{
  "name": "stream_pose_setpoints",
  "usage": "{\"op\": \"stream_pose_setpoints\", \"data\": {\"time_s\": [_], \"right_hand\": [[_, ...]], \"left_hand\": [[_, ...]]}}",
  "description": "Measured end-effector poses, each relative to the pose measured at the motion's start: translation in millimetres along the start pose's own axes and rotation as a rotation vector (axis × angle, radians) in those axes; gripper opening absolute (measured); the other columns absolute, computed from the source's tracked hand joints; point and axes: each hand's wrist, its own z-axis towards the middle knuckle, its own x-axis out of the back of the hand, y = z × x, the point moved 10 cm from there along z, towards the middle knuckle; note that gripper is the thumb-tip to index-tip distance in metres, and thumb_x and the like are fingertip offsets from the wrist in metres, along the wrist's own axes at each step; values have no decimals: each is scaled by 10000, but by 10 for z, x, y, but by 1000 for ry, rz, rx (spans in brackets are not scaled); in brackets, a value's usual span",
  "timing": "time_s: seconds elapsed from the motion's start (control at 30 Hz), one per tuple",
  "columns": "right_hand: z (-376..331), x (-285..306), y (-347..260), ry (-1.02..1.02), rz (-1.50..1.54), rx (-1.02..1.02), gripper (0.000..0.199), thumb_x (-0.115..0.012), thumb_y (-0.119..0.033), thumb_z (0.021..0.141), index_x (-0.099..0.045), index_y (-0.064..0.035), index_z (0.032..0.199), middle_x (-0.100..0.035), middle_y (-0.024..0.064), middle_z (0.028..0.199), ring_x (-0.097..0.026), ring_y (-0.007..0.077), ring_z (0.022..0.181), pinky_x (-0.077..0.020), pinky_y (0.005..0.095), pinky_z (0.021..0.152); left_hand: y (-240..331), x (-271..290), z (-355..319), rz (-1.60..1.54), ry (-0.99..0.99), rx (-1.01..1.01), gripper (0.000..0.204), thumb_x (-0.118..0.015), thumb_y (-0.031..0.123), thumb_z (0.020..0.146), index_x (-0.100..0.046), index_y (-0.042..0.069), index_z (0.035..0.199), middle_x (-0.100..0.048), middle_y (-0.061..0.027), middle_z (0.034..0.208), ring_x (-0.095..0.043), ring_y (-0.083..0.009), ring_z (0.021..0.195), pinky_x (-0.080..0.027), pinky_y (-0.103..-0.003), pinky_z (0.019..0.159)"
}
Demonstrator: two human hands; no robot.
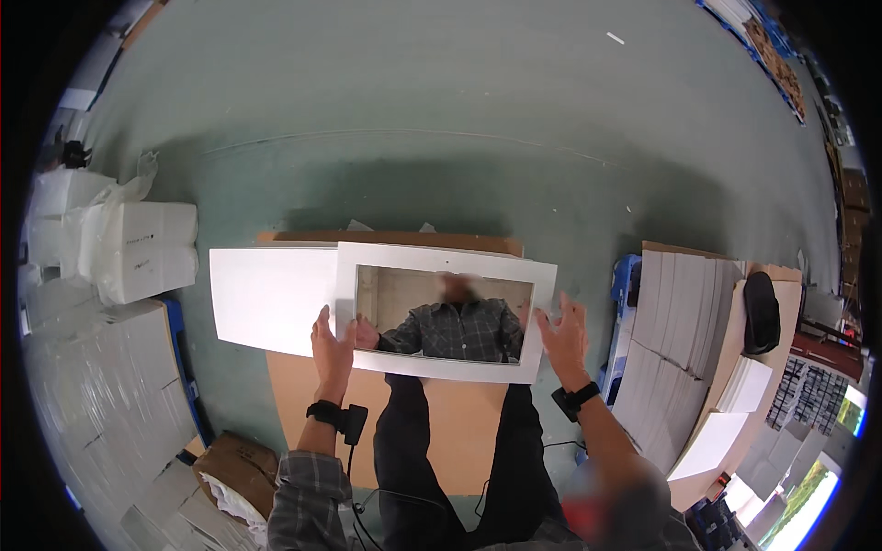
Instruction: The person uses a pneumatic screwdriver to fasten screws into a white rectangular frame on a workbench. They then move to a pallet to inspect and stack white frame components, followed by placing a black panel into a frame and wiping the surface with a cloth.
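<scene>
A white-framed rectangular mirror (pixel 450 372) lies in front of me, slightly tilted, reflecting a checked shirt. It overlaps the right part of a flat white panel (pixel 271 298). My left hand (pixel 333 354) is at the mirror's left edge, thumb over the frame and fingers along its side above the panel. At the opposite edge, my right hand (pixel 564 340) has its thumb by the frame and its fingers just outside it. Both hands grip the mirror by its sides. Its underside is hidden.
Brown cardboard (pixel 322 404) lies beneath the panel and mirror, around my legs. To the right stands a stack of white panels (pixel 666 321) with a black shoe-shaped object (pixel 761 312) on cardboard. Wrapped white boxes (pixel 147 243) and a brown box (pixel 237 468) are on the left.
</scene>
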Motion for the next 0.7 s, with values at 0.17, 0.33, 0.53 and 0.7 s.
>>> {"op": "stream_pose_setpoints", "data": {"time_s": [0.17,0.33,0.53,0.7], "right_hand": [[344,824,-637,-290,-298,314,517,-707,-374,958,-666,32,1277,-668,168,1075,-678,298,903,-547,417,819],[705,803,-2308,-534,-373,683,509,-644,-361,1011,-654,74,1276,-712,247,1177,-699,376,1057,-542,425,924],[570,-723,-3592,-923,-440,627,595,-488,-408,1110,-493,41,1501,-595,221,1468,-581,291,1352,-440,365,1124],[437,-1896,-3653,-1134,-409,519,697,-355,-511,1126,-353,3,1597,-407,189,1632,-402,290,1505,-305,377,1236]], "left_hand": [[152,371,-862,-609,88,306,680,-597,397,1059,-383,-76,1498,-469,-263,1480,-450,-347,1413,-373,-459,1185],[-383,-360,-1728,-1279,155,873,435,-508,498,1077,-528,71,1158,-482,-28,1053,-477,-150,966,-398,-323,877],[-502,-1134,-1837,-1620,298,1097,545,-478,633,1047,-500,136,1269,-467,-16,1201,-416,-161,1158,-309,-410,1029],[-544,-1368,-1641,-1709,288,1152,729,-390,610,1086,-367,71,1576,-392,-98,1587,-294,-234,1492,-190,-430,1234]]}}
